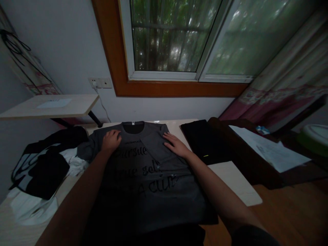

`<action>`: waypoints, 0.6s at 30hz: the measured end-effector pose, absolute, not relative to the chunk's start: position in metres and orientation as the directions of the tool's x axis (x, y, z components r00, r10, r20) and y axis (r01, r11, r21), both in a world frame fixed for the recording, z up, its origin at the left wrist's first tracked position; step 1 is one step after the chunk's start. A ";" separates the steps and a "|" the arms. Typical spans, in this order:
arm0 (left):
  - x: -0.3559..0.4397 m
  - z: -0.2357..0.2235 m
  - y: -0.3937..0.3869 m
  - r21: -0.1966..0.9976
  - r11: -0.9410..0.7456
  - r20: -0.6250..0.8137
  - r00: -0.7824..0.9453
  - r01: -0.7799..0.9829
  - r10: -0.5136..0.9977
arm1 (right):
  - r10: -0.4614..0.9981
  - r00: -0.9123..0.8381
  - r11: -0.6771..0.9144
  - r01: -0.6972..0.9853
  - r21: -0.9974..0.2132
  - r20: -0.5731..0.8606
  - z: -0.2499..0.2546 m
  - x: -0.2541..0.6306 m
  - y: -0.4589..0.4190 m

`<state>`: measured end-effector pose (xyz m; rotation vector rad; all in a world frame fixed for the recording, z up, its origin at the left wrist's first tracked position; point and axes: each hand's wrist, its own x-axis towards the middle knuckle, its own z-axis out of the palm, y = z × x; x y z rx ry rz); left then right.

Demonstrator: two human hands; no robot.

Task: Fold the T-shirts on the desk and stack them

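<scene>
A dark grey T-shirt [153,201] with black lettering lies spread out on the pale table [176,125], its collar toward the window. My left hand [111,140] rests on the shirt's left shoulder, fingers slightly curled but apart. On the opposite shoulder lies my right hand [176,145], flat with its fingers spread. The sleeve at the right appears tucked under or folded in, while the left sleeve stretches out toward a clothes pile. The shirt's lower hem hangs near my body and is partly lost in shadow.
Black and white clothes [46,167] are heaped at the left, below a raised shelf [64,106]. A folded black garment [205,141] lies on the table's right side. Farther right, a paper sheet [269,148] rests on dark furniture. A window [176,37] is ahead.
</scene>
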<state>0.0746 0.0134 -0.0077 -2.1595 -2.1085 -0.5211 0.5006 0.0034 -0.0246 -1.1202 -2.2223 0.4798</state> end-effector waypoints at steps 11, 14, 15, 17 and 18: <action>0.162 -0.006 -0.012 0.340 -0.335 0.306 0.233 0.879 0.923 | 0.914 -0.082 0.386 0.473 -0.792 0.396 -0.031 0.526 -0.030; 0.184 -0.008 -0.013 0.433 -0.298 0.285 0.185 0.851 0.941 | 0.936 -0.044 0.335 0.413 -0.847 0.349 -0.034 0.528 -0.032; 0.188 -0.008 -0.011 0.485 -0.268 0.269 0.149 0.833 0.951 | 0.940 -0.036 0.325 0.394 -0.860 0.338 -0.034 0.528 -0.032; 0.193 -0.009 -0.006 0.636 -0.199 0.229 0.064 0.746 0.971 | 0.945 -0.022 0.310 0.363 -0.879 0.325 -0.034 0.527 -0.033; 0.194 -0.009 -0.004 0.711 -0.169 0.208 0.026 0.683 0.978 | 0.946 -0.017 0.307 0.356 -0.883 0.322 -0.033 0.527 -0.033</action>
